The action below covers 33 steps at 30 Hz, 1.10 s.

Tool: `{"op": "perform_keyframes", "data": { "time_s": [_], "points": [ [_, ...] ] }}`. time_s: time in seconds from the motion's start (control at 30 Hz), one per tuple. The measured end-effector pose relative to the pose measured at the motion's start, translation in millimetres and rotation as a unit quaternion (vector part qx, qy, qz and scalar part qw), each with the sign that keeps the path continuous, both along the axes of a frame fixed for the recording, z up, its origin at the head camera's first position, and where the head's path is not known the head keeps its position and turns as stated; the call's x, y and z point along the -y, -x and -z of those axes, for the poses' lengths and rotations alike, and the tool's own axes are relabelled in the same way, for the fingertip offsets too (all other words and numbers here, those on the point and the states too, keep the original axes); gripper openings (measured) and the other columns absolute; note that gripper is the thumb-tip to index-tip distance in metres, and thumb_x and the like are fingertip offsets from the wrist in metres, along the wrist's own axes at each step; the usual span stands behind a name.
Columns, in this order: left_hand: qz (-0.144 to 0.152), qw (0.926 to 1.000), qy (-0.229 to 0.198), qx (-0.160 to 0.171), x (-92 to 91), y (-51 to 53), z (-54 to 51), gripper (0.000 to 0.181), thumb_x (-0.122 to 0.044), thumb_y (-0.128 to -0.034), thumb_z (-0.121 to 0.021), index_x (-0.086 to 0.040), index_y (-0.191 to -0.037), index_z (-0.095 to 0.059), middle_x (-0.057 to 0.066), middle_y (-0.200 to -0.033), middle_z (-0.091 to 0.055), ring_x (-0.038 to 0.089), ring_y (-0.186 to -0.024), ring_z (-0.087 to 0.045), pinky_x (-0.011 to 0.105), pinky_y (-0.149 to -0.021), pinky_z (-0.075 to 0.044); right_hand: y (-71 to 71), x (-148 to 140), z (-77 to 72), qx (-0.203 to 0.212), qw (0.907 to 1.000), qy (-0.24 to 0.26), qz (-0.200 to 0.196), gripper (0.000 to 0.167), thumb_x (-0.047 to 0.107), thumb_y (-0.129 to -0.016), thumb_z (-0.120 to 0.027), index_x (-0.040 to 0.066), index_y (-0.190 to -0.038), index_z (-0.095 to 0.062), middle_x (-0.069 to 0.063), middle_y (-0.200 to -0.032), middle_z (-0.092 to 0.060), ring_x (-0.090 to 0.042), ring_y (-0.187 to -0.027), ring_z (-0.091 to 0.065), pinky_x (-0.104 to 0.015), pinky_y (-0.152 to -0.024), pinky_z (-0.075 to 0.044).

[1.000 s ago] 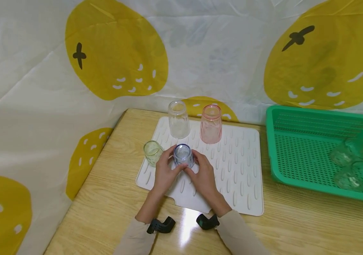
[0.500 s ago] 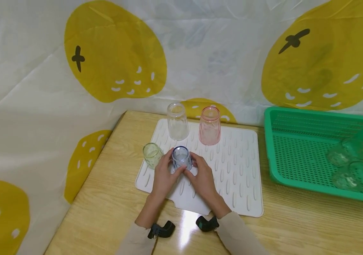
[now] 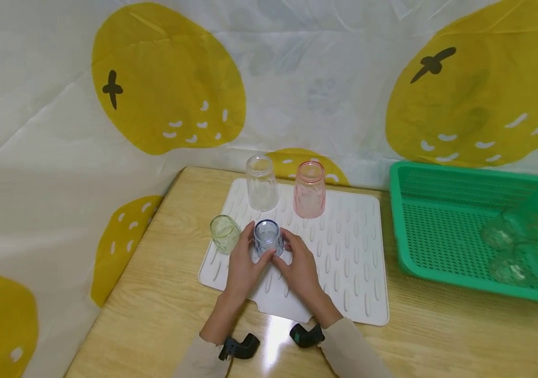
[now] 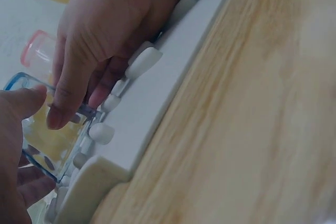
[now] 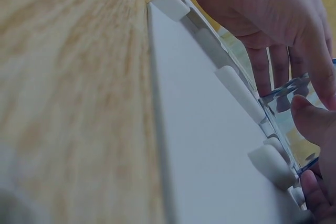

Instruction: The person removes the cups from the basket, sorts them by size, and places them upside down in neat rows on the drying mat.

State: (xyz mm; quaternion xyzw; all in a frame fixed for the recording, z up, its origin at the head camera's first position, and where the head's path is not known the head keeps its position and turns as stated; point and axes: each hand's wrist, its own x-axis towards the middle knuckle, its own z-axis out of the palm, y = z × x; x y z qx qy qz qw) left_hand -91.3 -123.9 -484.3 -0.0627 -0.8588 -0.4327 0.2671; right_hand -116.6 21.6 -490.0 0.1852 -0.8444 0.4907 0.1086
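Beige sleeves [image 3: 356, 350] end at the left hand [image 3: 241, 265] and right hand [image 3: 302, 265], both gripping the blue glass [image 3: 267, 239] on the mat [image 3: 354, 257]. The step looks like settling it; the next move seemingly calls for loosening evenly, sparing the green glass [image 3: 224, 235] alongside. Clear glass [image 3: 262, 190] and pink glass [image 3: 309, 195] stand beyond.

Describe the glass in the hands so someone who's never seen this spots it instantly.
In the head view, start at the green basket and find the white mat left of it. There, the left hand and right hand together hold the blue glass. Its blue colour sets it apart from the green glass, clear glass and pink glass nearby.
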Motion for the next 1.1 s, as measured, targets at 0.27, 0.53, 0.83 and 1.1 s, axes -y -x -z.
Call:
{"op": "perform_keyframes", "data": {
  "time_s": [0.27, 0.53, 0.83, 1.1],
  "points": [
    [0.012, 0.9982, 0.030, -0.050, -4.2, -2.6, -1.4, 0.077, -0.014, -0.0810, -0.077, 0.005, -0.141, -0.033, 0.021, -0.133, -0.045, 0.030, -0.116, -0.050, 0.043, -0.092, -0.048, -4.8, -1.6, -1.4, 0.006, 0.9998, -0.013, -0.013, 0.068, 0.006, -0.078, -0.078, 0.004, -0.139, -0.046, -0.013, -0.128, -0.055, -0.025, -0.105, -0.059, -0.037, -0.091, -0.049],
    [-0.006, 0.9949, 0.046, -0.090, -7.4, 0.3, -10.8, 0.077, -0.015, -0.0799, -0.077, 0.005, -0.141, -0.034, 0.020, -0.133, -0.045, 0.031, -0.113, -0.050, 0.041, -0.093, -0.045, -13.7, -20.3, -22.3, -0.021, 0.9996, 0.011, -0.016, 0.061, 0.008, -0.084, -0.074, 0.002, -0.137, -0.046, -0.014, -0.128, -0.054, -0.028, -0.112, -0.056, -0.039, -0.088, -0.052],
    [-0.019, 0.9879, 0.029, -0.151, -20.1, -10.7, -46.0, 0.072, -0.016, -0.0805, -0.075, 0.003, -0.140, -0.039, 0.019, -0.138, -0.044, 0.032, -0.128, -0.041, 0.040, -0.107, -0.034, -22.4, -66.6, -64.5, -0.113, 0.9935, -0.011, 0.007, 0.049, 0.008, -0.084, -0.073, 0.004, -0.129, -0.055, -0.008, -0.122, -0.059, -0.021, -0.108, -0.058, -0.032, -0.084, -0.053],
    [0.117, 0.9608, -0.013, -0.251, -76.9, -17.3, -69.6, 0.050, -0.015, -0.0907, -0.064, 0.011, -0.130, -0.046, 0.023, -0.130, -0.050, 0.034, -0.122, -0.048, 0.041, -0.103, -0.040, -27.5, -131.0, -95.5, -0.165, 0.9832, -0.031, 0.071, 0.047, -0.005, -0.079, -0.074, -0.001, -0.123, -0.059, -0.012, -0.117, -0.063, -0.025, -0.099, -0.061, -0.009, -0.086, -0.043]
  ]
}}
